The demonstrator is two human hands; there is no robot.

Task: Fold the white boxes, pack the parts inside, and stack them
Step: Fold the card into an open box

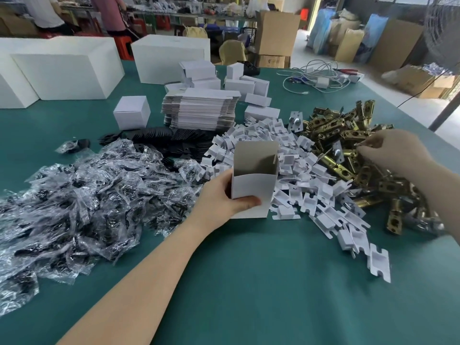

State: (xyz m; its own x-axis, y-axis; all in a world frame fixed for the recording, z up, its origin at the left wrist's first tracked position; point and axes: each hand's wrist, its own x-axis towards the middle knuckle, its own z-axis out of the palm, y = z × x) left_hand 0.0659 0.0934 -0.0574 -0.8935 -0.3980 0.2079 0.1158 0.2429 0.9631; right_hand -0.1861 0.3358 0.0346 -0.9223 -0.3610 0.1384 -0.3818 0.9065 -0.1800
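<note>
A workshop is seen, with brown cardboard cartons [276,31] at the far side and a wide table covered in teal green cloth [261,282] in the foreground. An open-topped small white cardboard box [251,181] is held upright at the centre of the table, near edge resting on the cloth; it is grasped by the left hand [224,197], thumb pressed across its front face. The right hand [395,155] is placed on the heap of brass-coloured metal latch parts [348,140] at the right, fingers curled down among them; whether a part is gripped cannot be told. A pile of white die-cut card inserts [293,170] lies between box and latches. Clear plastic sachets of dark small parts [87,195] are spread at the left. A stack of flat unfolded white box blanks [199,108] stands farther back, with one closed white cube box [132,112] just left of it.
</note>
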